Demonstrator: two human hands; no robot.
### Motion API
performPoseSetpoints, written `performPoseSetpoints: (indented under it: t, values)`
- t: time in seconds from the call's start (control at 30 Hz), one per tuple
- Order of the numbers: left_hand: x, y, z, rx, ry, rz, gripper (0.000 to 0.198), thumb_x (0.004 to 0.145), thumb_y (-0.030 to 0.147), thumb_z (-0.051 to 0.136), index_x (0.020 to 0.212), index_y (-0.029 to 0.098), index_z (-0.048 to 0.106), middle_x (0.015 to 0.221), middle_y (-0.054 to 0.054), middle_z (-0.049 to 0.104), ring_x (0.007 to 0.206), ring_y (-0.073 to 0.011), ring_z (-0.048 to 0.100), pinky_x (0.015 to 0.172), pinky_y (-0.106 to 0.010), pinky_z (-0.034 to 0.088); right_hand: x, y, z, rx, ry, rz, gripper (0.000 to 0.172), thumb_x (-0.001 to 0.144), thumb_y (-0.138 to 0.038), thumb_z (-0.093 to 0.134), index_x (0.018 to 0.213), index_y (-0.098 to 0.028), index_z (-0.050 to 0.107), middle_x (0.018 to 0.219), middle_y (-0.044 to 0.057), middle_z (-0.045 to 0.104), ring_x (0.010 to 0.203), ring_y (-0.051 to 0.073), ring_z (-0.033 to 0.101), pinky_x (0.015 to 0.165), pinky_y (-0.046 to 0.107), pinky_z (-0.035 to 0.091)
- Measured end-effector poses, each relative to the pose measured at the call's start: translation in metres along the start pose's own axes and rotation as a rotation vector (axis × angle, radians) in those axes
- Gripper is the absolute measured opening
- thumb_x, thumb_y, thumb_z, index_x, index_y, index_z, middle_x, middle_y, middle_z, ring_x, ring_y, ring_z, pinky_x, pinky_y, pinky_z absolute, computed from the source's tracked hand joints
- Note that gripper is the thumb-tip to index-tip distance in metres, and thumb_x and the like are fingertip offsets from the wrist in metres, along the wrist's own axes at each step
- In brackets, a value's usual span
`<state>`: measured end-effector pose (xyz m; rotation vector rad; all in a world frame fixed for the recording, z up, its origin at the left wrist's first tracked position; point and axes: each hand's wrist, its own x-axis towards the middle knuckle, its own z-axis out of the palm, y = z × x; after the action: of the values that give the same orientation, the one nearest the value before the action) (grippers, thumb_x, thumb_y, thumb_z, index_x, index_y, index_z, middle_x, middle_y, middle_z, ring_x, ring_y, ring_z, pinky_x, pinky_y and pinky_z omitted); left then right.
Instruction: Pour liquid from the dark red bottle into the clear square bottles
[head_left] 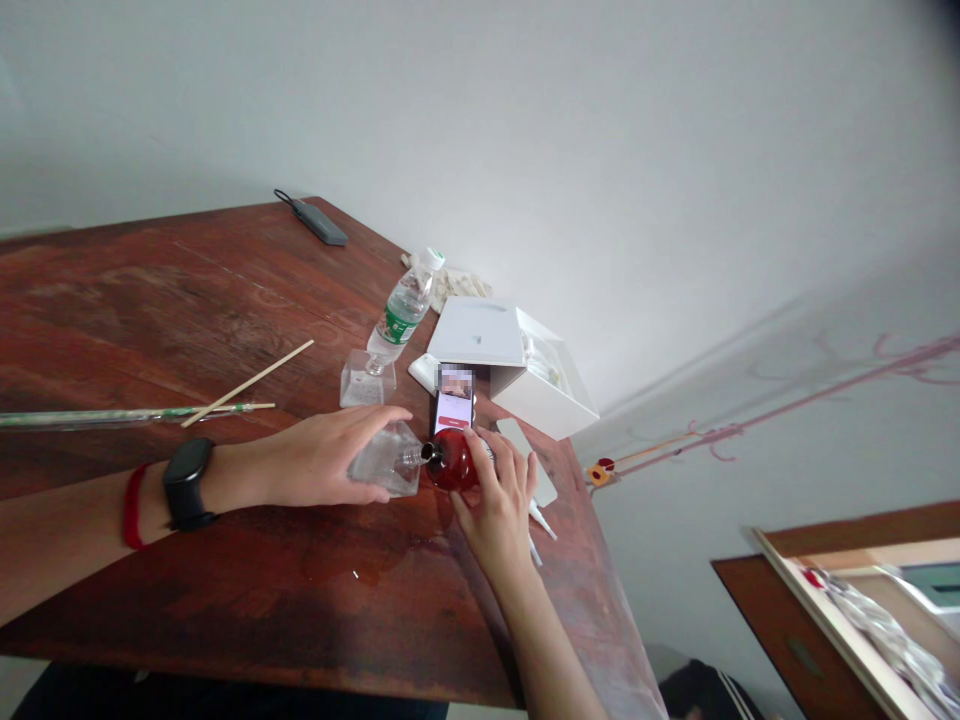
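My left hand (334, 455) is curved around a clear, square-bodied bottle (382, 460) on the table. Its thumb and fingers lie along opposite sides of the body. In my right hand (499, 490) is a red bottle (451, 460), tilted so that its dark-rimmed mouth points left at the clear bottle's narrow neck. The two mouths are very close; whether they touch or liquid passes between them I cannot tell. A second clear square bottle (366, 385) stands just beyond my left hand. Behind my right hand a phone (455, 398) with a lit screen leans against a box.
A water bottle (401, 315) with a green label stands behind the square bottles. A white box (480, 335) sits at the wall side. Thin sticks (251, 382) lie left, and a grey device (319, 222) rests at the far corner. White nozzle-like pieces (541, 520) lie right. The table (360, 600) has a wet patch.
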<state>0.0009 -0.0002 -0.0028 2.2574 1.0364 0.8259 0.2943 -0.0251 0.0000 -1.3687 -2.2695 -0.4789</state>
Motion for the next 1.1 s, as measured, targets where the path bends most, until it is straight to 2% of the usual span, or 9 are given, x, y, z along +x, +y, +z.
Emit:
performPoseSetpoints:
  t: [0.13, 0.27, 0.37, 0.53, 0.6, 0.73, 0.87, 1.1]
  values:
    - [0.0, 0.001, -0.001, -0.002, 0.011, 0.029, 0.08, 0.088, 0.038, 0.083, 0.158, 0.022, 0.048, 0.156, -0.016, 0.064, 0.14, -0.0366, 0.067, 0.119, -0.047, 0.051, 0.001, -0.002, -0.002, -0.002, -0.015, 0.011, 0.088, 0.088, -0.009, 0.066, 0.166, -0.037, 0.039, 0.151, 0.012, 0.064, 0.14, 0.039, 0.058, 0.127, 0.075, 0.026]
    - [0.002, 0.003, -0.004, 0.006, -0.021, 0.08, 0.064, 0.089, 0.034, 0.083, 0.148, 0.027, 0.06, 0.141, -0.009, 0.072, 0.128, -0.034, 0.073, 0.111, -0.042, 0.054, -0.001, -0.001, 0.0, 0.031, -0.031, 0.016, 0.079, 0.092, -0.015, 0.068, 0.165, -0.033, 0.041, 0.151, 0.014, 0.065, 0.139, 0.039, 0.06, 0.127, 0.075, 0.025]
    - [0.003, 0.005, -0.005, 0.021, -0.04, 0.068, 0.062, 0.087, 0.032, 0.085, 0.144, 0.026, 0.063, 0.136, -0.008, 0.073, 0.123, -0.0339, 0.074, 0.107, -0.041, 0.055, -0.003, -0.001, 0.002, 0.064, -0.043, 0.021, 0.078, 0.093, -0.016, 0.068, 0.164, -0.031, 0.04, 0.151, 0.015, 0.066, 0.138, 0.038, 0.062, 0.128, 0.075, 0.024]
    - [0.003, 0.004, -0.005, 0.048, -0.035, 0.068, 0.061, 0.084, 0.033, 0.088, 0.14, 0.027, 0.064, 0.134, -0.007, 0.073, 0.122, -0.0337, 0.074, 0.104, -0.039, 0.054, -0.004, 0.001, 0.011, 0.104, 0.021, 0.069, 0.079, 0.094, -0.023, 0.072, 0.165, -0.031, 0.041, 0.15, 0.015, 0.069, 0.136, 0.038, 0.067, 0.126, 0.074, 0.03]
    - [0.003, 0.004, -0.005, 0.046, -0.031, 0.072, 0.058, 0.083, 0.034, 0.089, 0.137, 0.027, 0.066, 0.133, -0.005, 0.074, 0.121, -0.0328, 0.075, 0.103, -0.037, 0.054, -0.002, 0.003, 0.014, 0.196, 0.06, 0.129, 0.081, 0.091, -0.031, 0.078, 0.165, -0.028, 0.043, 0.149, 0.017, 0.069, 0.135, 0.039, 0.067, 0.123, 0.071, 0.039]
    - [0.004, 0.005, -0.006, 0.015, -0.022, 0.064, 0.056, 0.084, 0.039, 0.088, 0.134, 0.028, 0.067, 0.131, -0.004, 0.076, 0.12, -0.0314, 0.075, 0.103, -0.036, 0.054, 0.003, 0.006, 0.017, 0.554, 0.108, 0.347, 0.092, 0.084, -0.043, 0.088, 0.163, -0.022, 0.044, 0.153, 0.02, 0.067, 0.138, 0.039, 0.067, 0.114, 0.059, 0.056]
    - [0.005, 0.004, -0.005, 0.011, 0.034, 0.044, 0.058, 0.083, 0.042, 0.088, 0.134, 0.025, 0.067, 0.134, -0.007, 0.076, 0.122, -0.0326, 0.074, 0.108, -0.04, 0.053, 0.004, 0.004, 0.021, 0.755, 0.133, 0.443, 0.091, 0.082, -0.045, 0.09, 0.158, -0.02, 0.048, 0.153, 0.021, 0.066, 0.139, 0.039, 0.067, 0.115, 0.059, 0.057]
    - [0.005, -0.002, -0.005, 0.046, 0.077, -0.006, 0.061, 0.083, 0.055, 0.087, 0.13, 0.023, 0.065, 0.127, -0.009, 0.077, 0.115, -0.0347, 0.076, 0.103, -0.044, 0.058, 0.006, 0.001, 0.024, 0.825, 0.107, 0.458, 0.089, 0.083, -0.043, 0.089, 0.158, -0.021, 0.045, 0.155, 0.02, 0.065, 0.144, 0.037, 0.065, 0.122, 0.058, 0.052]
